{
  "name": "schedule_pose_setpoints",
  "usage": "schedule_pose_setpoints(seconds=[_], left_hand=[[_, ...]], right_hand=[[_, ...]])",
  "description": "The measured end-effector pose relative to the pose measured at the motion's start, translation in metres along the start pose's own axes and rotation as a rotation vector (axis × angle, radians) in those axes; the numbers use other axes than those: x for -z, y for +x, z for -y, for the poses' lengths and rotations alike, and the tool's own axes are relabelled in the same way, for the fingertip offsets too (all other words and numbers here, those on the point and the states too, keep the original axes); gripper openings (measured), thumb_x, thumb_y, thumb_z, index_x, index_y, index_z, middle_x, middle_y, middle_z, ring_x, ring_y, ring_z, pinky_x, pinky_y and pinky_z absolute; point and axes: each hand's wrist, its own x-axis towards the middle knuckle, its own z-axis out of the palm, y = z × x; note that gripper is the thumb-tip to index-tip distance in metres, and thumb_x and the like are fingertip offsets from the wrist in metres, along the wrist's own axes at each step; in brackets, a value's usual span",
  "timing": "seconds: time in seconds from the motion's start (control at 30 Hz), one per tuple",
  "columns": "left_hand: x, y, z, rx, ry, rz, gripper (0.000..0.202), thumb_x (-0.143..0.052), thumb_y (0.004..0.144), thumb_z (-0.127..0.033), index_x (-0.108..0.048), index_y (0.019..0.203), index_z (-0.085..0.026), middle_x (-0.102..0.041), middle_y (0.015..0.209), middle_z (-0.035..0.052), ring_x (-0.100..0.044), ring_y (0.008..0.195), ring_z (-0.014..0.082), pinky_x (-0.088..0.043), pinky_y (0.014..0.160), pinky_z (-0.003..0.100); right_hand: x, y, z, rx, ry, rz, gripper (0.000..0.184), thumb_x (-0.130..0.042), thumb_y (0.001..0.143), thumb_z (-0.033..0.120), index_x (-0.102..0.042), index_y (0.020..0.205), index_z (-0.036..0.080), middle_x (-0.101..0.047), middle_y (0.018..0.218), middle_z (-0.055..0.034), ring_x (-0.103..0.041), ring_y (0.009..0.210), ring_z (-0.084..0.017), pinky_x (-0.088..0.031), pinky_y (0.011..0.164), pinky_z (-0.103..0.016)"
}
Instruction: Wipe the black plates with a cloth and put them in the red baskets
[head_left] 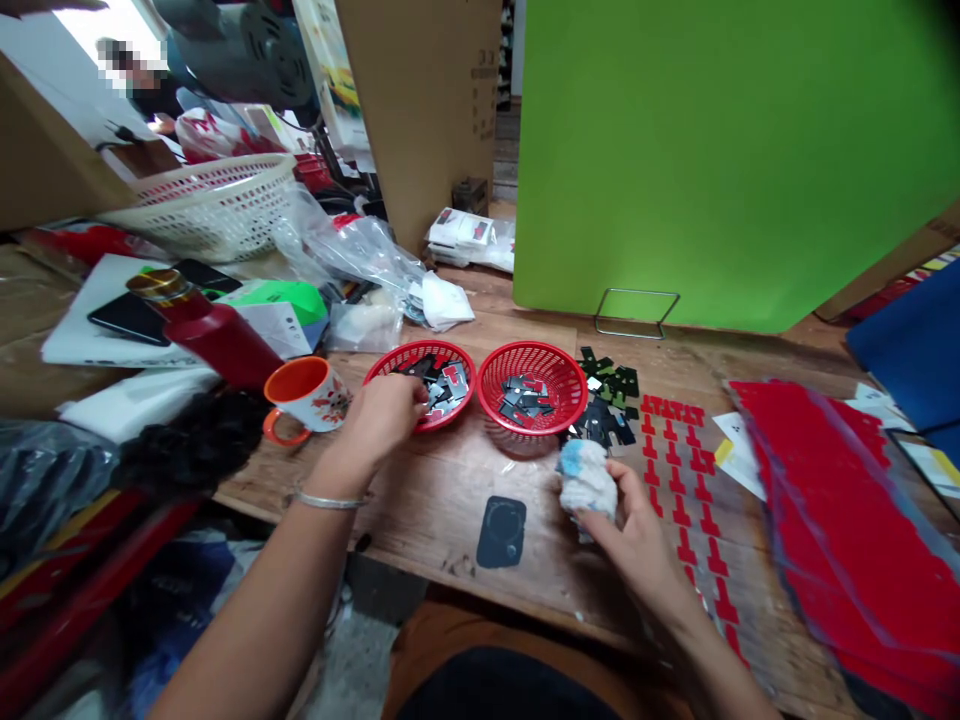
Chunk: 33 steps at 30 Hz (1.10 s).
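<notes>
Brown wooden table [450, 480]: near edge partly covered by the arms, right end out of frame. Tall bright-green flat board [675, 150] stands along the far right, top cut off, closing that side. Long red flat sheet [840, 520] with hazy translucent margin, right; runs past the frame; material hard to make out. A strip of wood lies between the baskets and the near edge, giving the hands room.

Far left, white perforated plastic basket [247, 215], partly behind clear bags. Dark-red bottle with gold cap [221, 335], left, tilted in view. Two round red mesh plastic baskets side by side mid-table: left basket [424, 345] and right basket [566, 385], each holding flat dark, silver and red pieces.

Left hand [386, 410] at left basket's near-left rim, fingers curled; cannot tell whether they grip a piece. Right hand [626, 515] pinches a white-and-blue cloth wad [585, 480] between thumb and fingers, near right of right basket. White-and-orange mug [319, 390] just left of left hand.

Dark grey rounded plate [501, 530] lies by the near edge. Loose dark flat pieces [611, 425] heap right of right basket; small red T-shaped pieces [680, 512] in columns beyond, some behind right hand.
</notes>
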Motion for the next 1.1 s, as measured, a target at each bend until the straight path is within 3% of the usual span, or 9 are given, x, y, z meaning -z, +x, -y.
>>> schedule_pose_setpoints(seconds=[0.13, 0.27, 0.37, 0.5, 0.6, 0.67, 0.8, 0.93, 1.1], left_hand=[[-0.002, 0.002, 0.02, 0.036, 0.092, 0.107, 0.01, -0.064, 0.067, -0.029, -0.069, 0.066, -0.021, -0.069, 0.073, 0.0096, -0.062, 0.074, 0.027, -0.035, 0.06, 0.028], [0.0, 0.005, 0.028, 0.025, -0.01, 0.127, 0.01, -0.066, 0.065, -0.03, -0.066, 0.062, -0.021, -0.067, 0.064, 0.0044, -0.06, 0.066, 0.0223, -0.032, 0.057, 0.026], [0.007, -0.002, 0.025, 0.068, -0.185, 0.017, 0.015, -0.067, 0.066, -0.034, -0.066, 0.067, -0.019, -0.066, 0.064, 0.0029, -0.059, 0.061, 0.019, -0.035, 0.056, 0.026], [-0.002, -0.03, -0.01, 0.166, -0.752, -0.108, 0.036, -0.073, 0.062, -0.036, -0.068, 0.091, -0.015, -0.068, 0.075, 0.0041, -0.061, 0.068, 0.0177, -0.044, 0.062, 0.026], [-0.03, -0.057, -0.054, 0.225, -1.268, 0.15, 0.044, -0.079, 0.055, -0.029, -0.068, 0.094, -0.013, -0.067, 0.078, 0.0037, -0.061, 0.067, 0.0164, -0.05, 0.064, 0.028], [-0.049, -0.071, -0.081, 0.217, -1.478, 0.346, 0.039, -0.079, 0.056, -0.026, -0.068, 0.091, -0.012, -0.067, 0.078, 0.0043, -0.062, 0.067, 0.0162, -0.052, 0.066, 0.029], [-0.067, -0.086, -0.112, 0.142, -1.613, 0.413, 0.029, -0.075, 0.06, -0.021, -0.069, 0.087, -0.012, -0.067, 0.077, 0.0032, -0.06, 0.065, 0.013, -0.05, 0.064, 0.024], [-0.07, -0.09, -0.118, 0.152, -1.622, 0.486, 0.029, -0.078, 0.058, -0.021, -0.068, 0.083, -0.011, -0.064, 0.069, 0.0015, -0.058, 0.059, 0.012, -0.052, 0.059, 0.025], [-0.075, -0.095, -0.118, 0.299, -1.667, 0.567, 0.037, -0.083, 0.051, -0.022, -0.066, 0.082, -0.009, -0.063, 0.07, 0.0028, -0.06, 0.061, 0.0131, -0.054, 0.059, 0.028]], right_hand=[[-0.005, -0.001, 0.004, 0.084, 0.042, 0.154, 0.03, -0.066, 0.073, 0.028, -0.064, 0.102, 0.02, -0.063, 0.111, -0.0076, -0.056, 0.105, -0.025, -0.043, 0.091, -0.037], [-0.004, -0.006, 0.007, 0.054, -0.063, 0.126, 0.025, -0.063, 0.079, 0.031, -0.064, 0.102, 0.022, -0.067, 0.093, -0.0047, -0.06, 0.078, -0.022, -0.048, 0.067, -0.032], [0.002, -0.008, 0.012, 0.093, -0.232, 0.024, 0.018, -0.066, 0.077, 0.036, -0.066, 0.087, 0.021, -0.062, 0.072, -0.0007, -0.053, 0.064, -0.018, -0.04, 0.057, -0.027], [0.001, -0.005, 0.021, 0.238, -0.259, -0.097, 0.014, -0.066, 0.076, 0.033, -0.061, 0.074, 0.02, -0.056, 0.074, -0.0007, -0.052, 0.07, -0.018, -0.041, 0.064, -0.028], [-0.013, -0.004, 0.023, 0.346, -0.237, -0.145, 0.007, -0.065, 0.075, 0.025, -0.06, 0.076, 0.02, -0.057, 0.103, -0.0067, -0.054, 0.098, -0.024, -0.041, 0.086, -0.036], [-0.023, -0.006, 0.021, 0.41, -0.239, -0.096, 0.021, -0.06, 0.078, 0.02, -0.062, 0.099, 0.022, -0.052, 0.124, -0.0086, -0.047, 0.116, -0.026, -0.036, 0.099, -0.041], [-0.031, -0.007, 0.013, 0.53, -0.251, 0.045, 0.056, -0.045, 0.086, 0.013, -0.037, 0.139, 0.028, -0.042, 0.141, -0.0051, -0.038, 0.13, -0.023, -0.028, 0.108, -0.043], [-0.022, -0.001, 0.01, 0.424, -0.168, 0.029, 0.032, -0.051, 0.085, 0.018, -0.063, 0.113, 0.025, -0.061, 0.115, -0.0062, -0.056, 0.107, -0.023, -0.043, 0.093, -0.037], [-0.019, 0.011, 0.005, 0.174, -0.02, -0.223, 0.036, -0.058, 0.082, 0.033, -0.057, 0.116, 0.021, -0.064, 0.108, -0.007, -0.059, 0.093, -0.022, -0.047, 0.081, -0.034]])
